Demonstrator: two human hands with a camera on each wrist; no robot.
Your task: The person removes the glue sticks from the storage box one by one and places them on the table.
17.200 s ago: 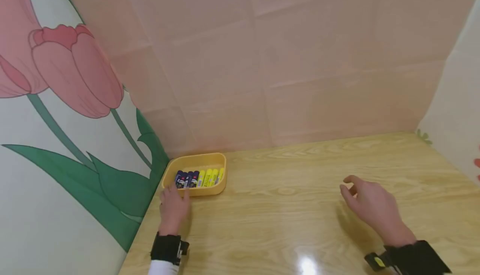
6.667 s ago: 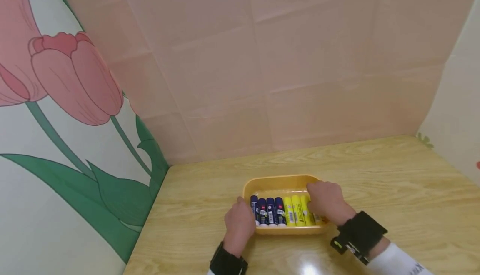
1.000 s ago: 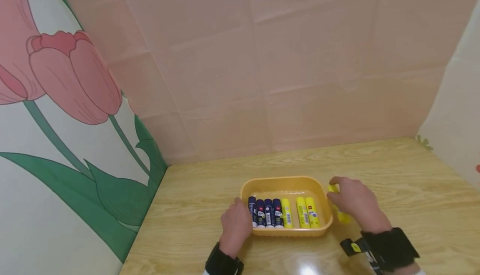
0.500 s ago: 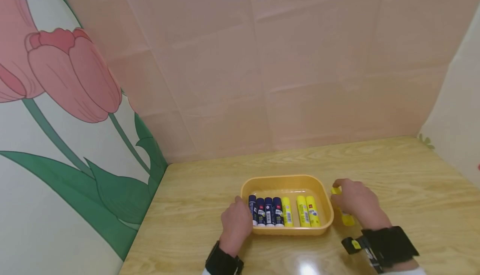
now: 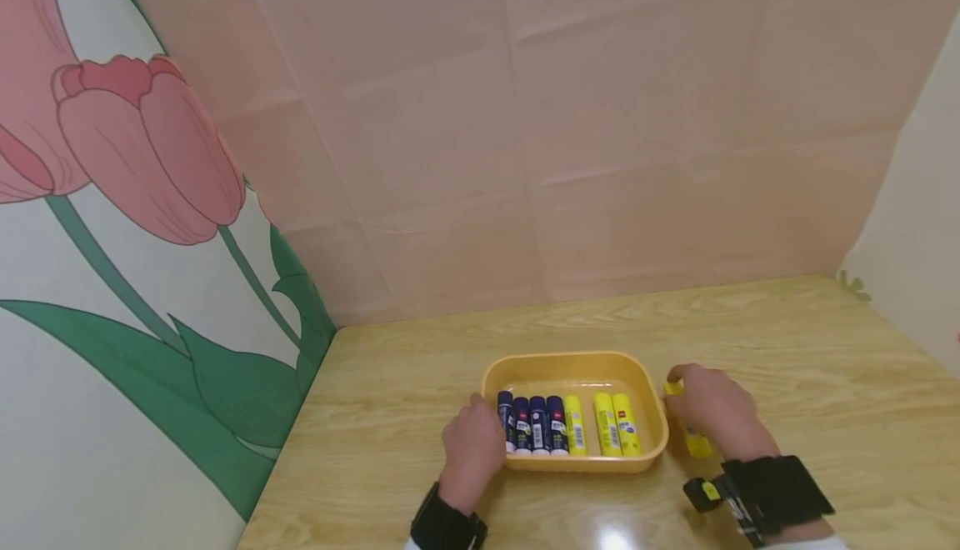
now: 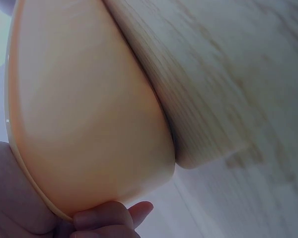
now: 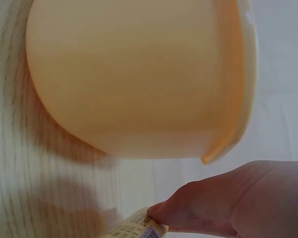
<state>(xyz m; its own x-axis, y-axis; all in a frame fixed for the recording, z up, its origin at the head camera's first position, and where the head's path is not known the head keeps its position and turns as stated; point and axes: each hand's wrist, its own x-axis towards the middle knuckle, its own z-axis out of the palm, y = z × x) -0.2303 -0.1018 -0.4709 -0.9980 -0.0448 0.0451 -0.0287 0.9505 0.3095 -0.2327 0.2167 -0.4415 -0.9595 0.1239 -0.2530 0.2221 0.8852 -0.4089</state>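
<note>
An orange-yellow plastic tray (image 5: 585, 465) stands on the table, holding several navy glue sticks (image 5: 537, 425) on the left. To their right lie yellow glue sticks (image 5: 606, 425), with a gap in their row. My left hand (image 5: 474, 450) grips the tray's left side; in the left wrist view its fingers (image 6: 107, 215) curl round the rim. Just right of the tray, my right hand (image 5: 716, 408) pinches a yellow glue stick (image 5: 697, 443), partly hidden under the hand. The right wrist view shows the thumb (image 7: 176, 208) on this glue stick (image 7: 136, 225), apart from the tray wall.
The wood-grain table (image 5: 405, 392) runs back to a pink-beige covered wall (image 5: 525, 158). A panel with printed tulips (image 5: 142, 150) stands along the left side, and a pale panel (image 5: 922, 200) along the right.
Earlier the tray moved from the far left to the middle, between both hands. A yellow glue stick left its row and is now in my right hand. Over the last second little moves.
</note>
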